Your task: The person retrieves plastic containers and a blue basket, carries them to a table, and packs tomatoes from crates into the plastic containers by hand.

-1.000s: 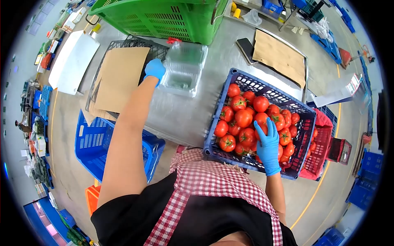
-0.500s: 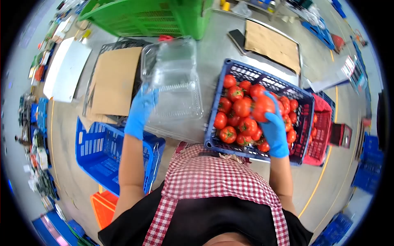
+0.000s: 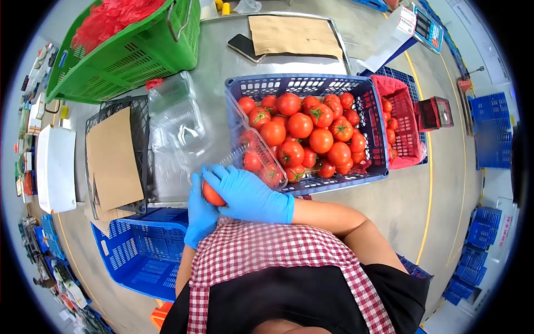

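Observation:
My right hand (image 3: pixel 245 195), in a blue glove, is closed over a red tomato (image 3: pixel 212 195) in front of my apron. Beside it my left hand (image 3: pixel 201 214), also gloved, is wrapped at the near corner of a clear plastic clamshell (image 3: pixel 222 150); its fingers are partly hidden. The clamshell's lid tilts over the left side of the dark blue crate (image 3: pixel 303 83), where several tomatoes (image 3: pixel 300 125) lie. More clear containers (image 3: pixel 172 117) rest on the metal table left of the crate.
A green crate (image 3: pixel 133 61) with red plastic bags stands at the upper left. Cardboard (image 3: pixel 117 158) lies on a black tray. A phone (image 3: pixel 245 48) and brown cardboard (image 3: pixel 295 36) are behind the crate. Right are a red-lined crate (image 3: pixel 397 111) and a scale (image 3: pixel 428 28); blue basket (image 3: pixel 147 256) lower left.
My right hand has lifted a tomato from the crate and brought it left to my left hand. The clamshell has come closer to me, and the camera view has turned.

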The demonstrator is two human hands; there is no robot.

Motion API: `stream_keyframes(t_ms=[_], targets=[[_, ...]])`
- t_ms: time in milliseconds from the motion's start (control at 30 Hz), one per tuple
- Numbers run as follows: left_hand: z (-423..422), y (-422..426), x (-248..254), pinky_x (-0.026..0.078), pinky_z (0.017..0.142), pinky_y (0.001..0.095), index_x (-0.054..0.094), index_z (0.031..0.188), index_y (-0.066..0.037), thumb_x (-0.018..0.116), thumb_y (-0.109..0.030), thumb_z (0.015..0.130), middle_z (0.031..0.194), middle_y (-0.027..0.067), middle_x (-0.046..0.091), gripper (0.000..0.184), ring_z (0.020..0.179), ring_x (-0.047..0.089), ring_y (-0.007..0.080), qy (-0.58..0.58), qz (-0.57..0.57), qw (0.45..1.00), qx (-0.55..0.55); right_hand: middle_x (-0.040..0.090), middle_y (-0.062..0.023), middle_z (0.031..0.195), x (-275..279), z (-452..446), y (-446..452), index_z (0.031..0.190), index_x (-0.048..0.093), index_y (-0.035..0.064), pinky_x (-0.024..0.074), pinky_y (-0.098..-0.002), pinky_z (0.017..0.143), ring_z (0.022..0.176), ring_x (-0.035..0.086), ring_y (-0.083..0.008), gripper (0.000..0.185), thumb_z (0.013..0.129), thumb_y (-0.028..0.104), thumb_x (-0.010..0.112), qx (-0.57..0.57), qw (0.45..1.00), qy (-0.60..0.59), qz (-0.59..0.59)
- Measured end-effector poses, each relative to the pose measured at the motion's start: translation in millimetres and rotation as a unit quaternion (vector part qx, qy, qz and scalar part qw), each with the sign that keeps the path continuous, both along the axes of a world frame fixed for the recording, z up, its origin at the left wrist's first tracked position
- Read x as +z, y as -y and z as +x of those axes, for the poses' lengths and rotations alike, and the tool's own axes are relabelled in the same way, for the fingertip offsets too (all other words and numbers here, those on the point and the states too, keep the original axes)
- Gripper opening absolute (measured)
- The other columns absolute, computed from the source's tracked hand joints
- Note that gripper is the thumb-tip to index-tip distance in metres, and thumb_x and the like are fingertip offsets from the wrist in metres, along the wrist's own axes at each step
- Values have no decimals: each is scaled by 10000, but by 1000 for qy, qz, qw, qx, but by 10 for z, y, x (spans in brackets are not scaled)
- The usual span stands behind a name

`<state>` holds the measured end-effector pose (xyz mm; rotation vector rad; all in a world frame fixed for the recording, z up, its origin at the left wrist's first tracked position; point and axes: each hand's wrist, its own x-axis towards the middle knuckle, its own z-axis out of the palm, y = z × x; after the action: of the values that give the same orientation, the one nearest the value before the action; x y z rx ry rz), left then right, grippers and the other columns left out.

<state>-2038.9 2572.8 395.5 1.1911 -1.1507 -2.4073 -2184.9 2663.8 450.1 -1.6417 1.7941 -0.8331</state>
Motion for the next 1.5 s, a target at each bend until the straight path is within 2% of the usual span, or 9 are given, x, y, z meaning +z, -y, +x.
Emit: stream_keyframes(t_ms=[33, 133, 267, 367, 500, 633, 1000, 1167, 1500], targets=[[-173, -67, 287, 441, 984, 380, 286, 1403, -71, 361, -287, 1008, 1333, 125, 437, 456, 1210, 473, 244, -5, 173, 980, 102, 473, -179, 1201, 22, -21, -20, 1299, 398, -11, 467, -401, 778, 969, 541, -315, 728, 671, 201, 699, 13, 1000, -25, 5], [-28, -184, 101, 440, 980, 361, 323, 1380, -58, 460, -164, 962, 1313, 118, 457, 452, 1194, 485, 222, 25, 29, 997, 68, 519, -174, 1155, 218, -189, -85, 1224, 483, -4, 479, -391, 746, 954, 558, -296, 614, 680, 185, 696, 17, 969, -95, -228], [-11, -79, 336, 471, 932, 326, 297, 1416, -62, 550, -86, 889, 1281, 106, 491, 585, 1118, 548, 221, 112, -331, 926, -144, 617, -129, 1014, 420, -923, -421, 1115, 592, 32, 477, -372, 786, 894, 595, -282, 403, 732, 126, 673, -169, 951, -62, -253], [-53, -15, 389, 525, 859, 337, 294, 1409, -35, 664, -6, 807, 1194, 117, 540, 708, 1036, 587, 228, 75, -141, 986, 42, 632, -134, 1029, 91, -1763, -746, 1127, 608, 25, 472, -335, 845, 935, 611, -271, 308, 827, 93, 621, -415, 897, 13, -150], [4, 27, 243, 544, 824, 425, 313, 1416, -127, 476, -308, 956, 1202, 147, 532, 520, 1042, 588, 313, 73, -226, 970, 54, 609, -171, 1035, -539, -2041, -1272, 1122, 603, 40, 483, -374, 831, 947, 603, -314, 366, 787, 173, 661, -319, 943, -59, 71], [-188, -44, 316, 536, 819, 461, 351, 1401, -185, 357, -456, 975, 1223, 160, 524, 505, 1052, 578, 337, 14, 63, 974, 217, 513, -167, 1219, -845, -1640, -1395, 1267, 484, 46, 438, -415, 912, 1104, 510, -348, 638, 705, 227, 726, -251, 936, -177, 174], [100, -39, 202, 527, 821, 490, 397, 1369, -142, 407, -443, 965, 1248, 132, 521, 504, 1092, 557, 315, -29, 69, 963, 260, 620, -148, 986, -653, -1814, -1318, 1094, 613, 51, 496, -368, 754, 878, 610, -319, 347, 757, 117, 665, -331, 932, -146, 20], [137, -92, 394, 545, 815, 465, 403, 1364, -133, 391, -418, 972, 1260, 139, 504, 486, 1098, 554, 316, 13, 33, 957, 289, 625, -127, 1009, -720, -1615, -1175, 1060, 622, 64, 474, -399, 777, 896, 597, -318, 311, 754, 108, 655, -138, 978, -153, 29], [231, -104, 270, 538, 838, 450, 392, 1377, -147, 381, -436, 973, 1285, 127, 487, 497, 1141, 532, 305, 13, 38, 964, 263, 627, -158, 1001, -778, -2198, -1703, 1058, 619, 48, 506, -396, 744, 893, 619, -334, 305, 776, 160, 651, -423, 886, -170, 92]])
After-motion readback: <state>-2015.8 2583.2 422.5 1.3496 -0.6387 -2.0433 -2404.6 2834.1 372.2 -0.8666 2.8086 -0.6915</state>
